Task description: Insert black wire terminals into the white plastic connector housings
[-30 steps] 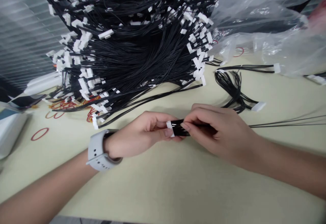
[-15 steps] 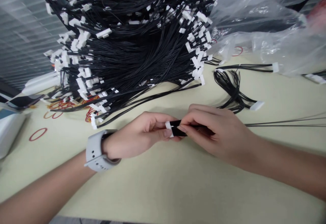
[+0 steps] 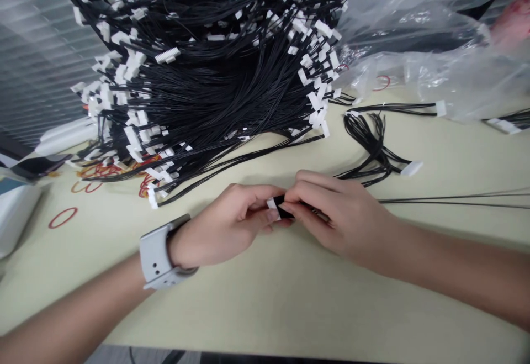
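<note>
Over the near middle of the table, my left hand (image 3: pixel 229 223) pinches a white connector (image 3: pixel 274 208) between thumb and fingers. Black wires come out of the connector's right side. Close against it, my right hand (image 3: pixel 335 209) is closed on these black wires (image 3: pixel 286 209), with the fingertips almost at the connector. What lies inside the right palm is hidden. A few thin wires (image 3: pixel 434 201) trail from behind the right hand to the right edge. A light grey watch band (image 3: pixel 159 253) circles my left wrist.
A large heap of black cables (image 3: pixel 223 88) with white connectors fills the back. A looped cable bundle (image 3: pixel 375 143) lies right of it, below clear plastic bags (image 3: pixel 439 38). Rubber bands (image 3: pixel 63 217) lie on the left of the table (image 3: pixel 290 297).
My right hand has moved slightly left, closer to the white connector, so less of the black wires shows between the hands. My left hand keeps its pinch. The view has shifted slightly.
</note>
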The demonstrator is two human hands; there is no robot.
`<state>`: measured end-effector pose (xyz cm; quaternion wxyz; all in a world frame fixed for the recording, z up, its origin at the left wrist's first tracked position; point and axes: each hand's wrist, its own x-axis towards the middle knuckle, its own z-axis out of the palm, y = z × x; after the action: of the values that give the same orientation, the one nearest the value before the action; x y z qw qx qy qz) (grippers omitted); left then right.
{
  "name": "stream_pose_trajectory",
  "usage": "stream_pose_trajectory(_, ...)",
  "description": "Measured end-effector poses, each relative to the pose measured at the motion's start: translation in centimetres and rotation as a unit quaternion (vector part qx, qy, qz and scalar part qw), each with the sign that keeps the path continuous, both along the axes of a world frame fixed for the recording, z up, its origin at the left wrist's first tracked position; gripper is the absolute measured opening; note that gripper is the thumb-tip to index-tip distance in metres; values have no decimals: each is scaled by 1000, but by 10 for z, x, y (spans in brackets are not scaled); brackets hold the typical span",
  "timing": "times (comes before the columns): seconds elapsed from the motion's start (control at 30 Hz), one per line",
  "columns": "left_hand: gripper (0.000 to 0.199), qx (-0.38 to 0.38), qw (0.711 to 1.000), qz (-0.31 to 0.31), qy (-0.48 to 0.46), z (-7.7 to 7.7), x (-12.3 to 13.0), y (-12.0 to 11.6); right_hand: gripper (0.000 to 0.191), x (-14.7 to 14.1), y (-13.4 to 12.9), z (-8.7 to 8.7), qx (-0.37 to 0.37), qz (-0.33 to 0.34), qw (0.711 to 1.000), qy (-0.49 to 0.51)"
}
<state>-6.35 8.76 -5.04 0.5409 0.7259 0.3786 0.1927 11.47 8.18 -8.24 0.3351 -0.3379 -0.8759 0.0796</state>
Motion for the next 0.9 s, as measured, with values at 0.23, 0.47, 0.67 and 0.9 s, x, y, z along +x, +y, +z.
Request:
stream_pose_trajectory(0.23,13,28,999,36,-7,27,-13,9,21,12,5,17,141,-55,988,37)
stream_pose_trajectory(0.47,10,70,981,109,-144,69,-39,6,16,33,31,29,1,-138,990,-40)
stream_pose_trajectory(0.67,23,100,913,312,-244,114,-49,0,17,63,57,53,7,-190,982,24)
stream_pose_trajectory(0.9,27,54,844,386,-369,155,-48,-17,20,74,85,67,-21,-116,993,33)
